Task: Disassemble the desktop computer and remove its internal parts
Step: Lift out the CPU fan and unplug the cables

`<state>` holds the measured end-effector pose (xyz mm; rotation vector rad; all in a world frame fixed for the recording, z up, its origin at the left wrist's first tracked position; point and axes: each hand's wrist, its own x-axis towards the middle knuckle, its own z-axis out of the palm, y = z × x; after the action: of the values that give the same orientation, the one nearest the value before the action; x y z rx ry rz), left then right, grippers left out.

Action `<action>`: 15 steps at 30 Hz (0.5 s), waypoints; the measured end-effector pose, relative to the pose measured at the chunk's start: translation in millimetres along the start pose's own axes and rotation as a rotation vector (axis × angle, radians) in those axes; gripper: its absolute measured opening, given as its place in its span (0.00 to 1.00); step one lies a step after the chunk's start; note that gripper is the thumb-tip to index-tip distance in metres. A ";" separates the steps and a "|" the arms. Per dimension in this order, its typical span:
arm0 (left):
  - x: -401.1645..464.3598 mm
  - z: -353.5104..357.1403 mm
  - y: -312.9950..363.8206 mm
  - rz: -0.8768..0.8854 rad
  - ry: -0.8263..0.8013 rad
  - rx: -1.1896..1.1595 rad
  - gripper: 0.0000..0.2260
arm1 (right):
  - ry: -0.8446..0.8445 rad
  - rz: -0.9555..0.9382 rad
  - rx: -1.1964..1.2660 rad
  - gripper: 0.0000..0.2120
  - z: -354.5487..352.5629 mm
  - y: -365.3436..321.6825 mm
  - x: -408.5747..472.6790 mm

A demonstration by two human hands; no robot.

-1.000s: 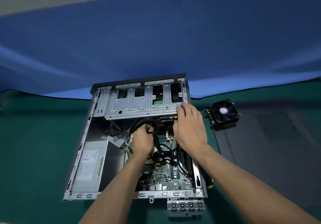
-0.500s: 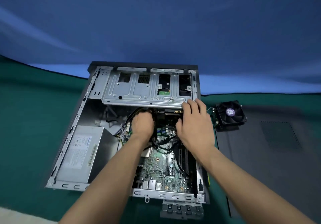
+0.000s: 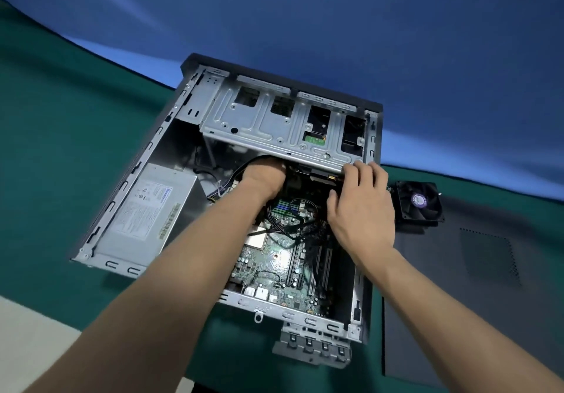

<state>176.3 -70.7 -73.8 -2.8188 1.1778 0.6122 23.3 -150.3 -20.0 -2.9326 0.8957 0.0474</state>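
Our right hand (image 3: 358, 206) rests with fingers spread and relaxed on the near edge of the grey perforated steel drive cage (image 3: 274, 127), inside the open grey desktop case (image 3: 128, 197) on the green table (image 3: 55, 124). Farther in, under that cage, our left hand (image 3: 264, 176) reaches among black cables (image 3: 283, 224); we cannot tell its grasp. We judge a connector is being unplugged; next comes a straight pull.

Drive cage (image 3: 274, 130) and cables (image 3: 287, 224) crowd motherboard (image 3: 274, 258)
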 end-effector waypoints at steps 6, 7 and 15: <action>9.0 5.0 -4.5 0.042 0.074 0.108 0.19 | 0.000 0.005 -0.016 0.23 -0.1 -0.5 1.0; 9.2 4.2 -4.9 0.053 0.090 0.118 0.19 | -0.003 0.008 -0.018 0.23 -0.2 -0.8 1.0; 0.9 -0.3 -8.3 0.145 0.184 0.258 0.18 | 0.008 0.024 0.038 0.22 -0.4 -0.9 0.7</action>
<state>182.7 -65.5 -74.9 -2.6317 1.3872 0.1884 24.4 -150.0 -19.6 -2.8888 0.9224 0.0199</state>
